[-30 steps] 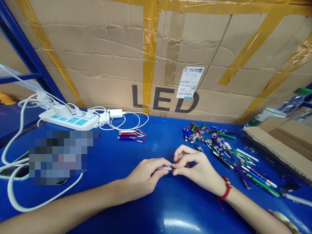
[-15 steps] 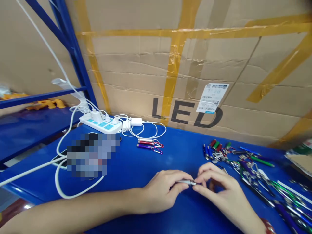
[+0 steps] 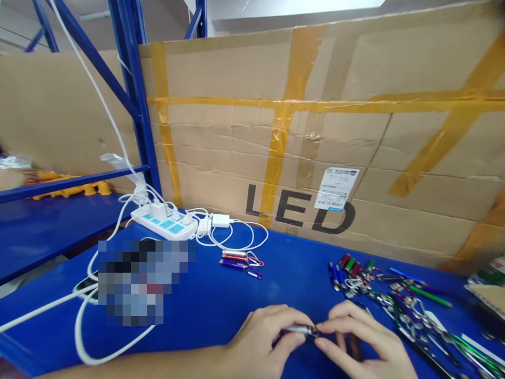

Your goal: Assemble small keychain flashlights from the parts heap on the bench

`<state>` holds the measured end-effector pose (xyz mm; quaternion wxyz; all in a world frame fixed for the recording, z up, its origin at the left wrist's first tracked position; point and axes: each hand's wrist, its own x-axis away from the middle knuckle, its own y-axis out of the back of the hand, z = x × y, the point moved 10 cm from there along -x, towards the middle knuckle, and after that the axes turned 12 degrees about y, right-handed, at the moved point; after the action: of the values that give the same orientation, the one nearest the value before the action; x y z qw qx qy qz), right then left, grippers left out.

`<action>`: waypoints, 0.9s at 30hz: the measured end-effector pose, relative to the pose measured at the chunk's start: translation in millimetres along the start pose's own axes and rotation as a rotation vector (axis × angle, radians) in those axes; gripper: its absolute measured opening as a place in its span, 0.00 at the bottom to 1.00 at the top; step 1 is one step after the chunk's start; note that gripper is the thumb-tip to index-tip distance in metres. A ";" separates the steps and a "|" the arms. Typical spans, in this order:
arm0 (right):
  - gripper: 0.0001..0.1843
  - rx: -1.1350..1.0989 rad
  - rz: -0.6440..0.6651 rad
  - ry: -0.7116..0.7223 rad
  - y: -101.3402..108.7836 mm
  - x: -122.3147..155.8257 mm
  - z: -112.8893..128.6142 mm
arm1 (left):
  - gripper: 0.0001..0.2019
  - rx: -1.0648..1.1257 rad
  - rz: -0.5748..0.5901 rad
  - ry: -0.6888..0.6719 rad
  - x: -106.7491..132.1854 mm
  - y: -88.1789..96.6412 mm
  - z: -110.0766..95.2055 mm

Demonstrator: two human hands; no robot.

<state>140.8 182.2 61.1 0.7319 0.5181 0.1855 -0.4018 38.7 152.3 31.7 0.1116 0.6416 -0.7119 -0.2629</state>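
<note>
My left hand (image 3: 272,337) is closed round a small silver flashlight (image 3: 298,329), a slim metal tube with a dark end pointing right. At that dark end, the thumb and forefinger of my right hand (image 3: 363,339) pinch close together. Whether a separate small part sits between those fingertips is too small to tell. Beyond my hands lie a purple keychain flashlight (image 3: 232,264) and a red one (image 3: 235,257), each with a carabiner clip, beside a silver one (image 3: 233,253).
At the right lies a pile of flashlights, clips and pens (image 3: 410,308). A white power strip (image 3: 168,225) with coiled cables stands at the back left, near a blurred-out patch (image 3: 145,281). A large cardboard box (image 3: 221,158) walls off the back. A blue rack post (image 3: 140,105) rises at left.
The view has tilted up, so the table and hands sit lower in it. Both hands remain together at the flashlight, with the right fingertips still at its dark end.
</note>
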 end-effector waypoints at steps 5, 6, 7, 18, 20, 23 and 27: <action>0.07 -0.056 0.028 -0.087 -4.8 1.1 -8.3 | 0.11 0.018 0.001 0.022 -5.7 -2.9 8.2; 0.07 -0.069 0.030 -0.098 -5.8 1.4 -9.4 | 0.11 0.017 -0.003 0.013 -6.4 -2.6 8.0; 0.08 -0.081 0.027 -0.107 -6.2 1.7 -10.3 | 0.11 0.016 -0.007 0.001 -6.9 -2.3 7.2; 0.10 -0.101 0.010 -0.113 -3.4 0.9 -9.5 | 0.11 0.060 0.016 0.028 -6.4 -4.8 6.8; 0.10 -0.099 0.048 -0.129 -6.6 3.6 -12.7 | 0.11 0.065 0.021 0.026 -6.6 -5.2 6.6; 0.10 -0.096 0.067 -0.133 -8.0 4.8 -14.1 | 0.11 0.065 0.031 0.019 -6.9 -5.6 6.3; 0.10 -0.089 0.031 -0.101 -4.7 0.7 -9.6 | 0.10 0.073 0.037 0.047 -6.9 -5.7 9.6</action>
<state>138.9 190.0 53.9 0.7687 0.4671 0.1580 -0.4074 39.8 160.9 21.9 0.1097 0.6379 -0.7300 -0.2194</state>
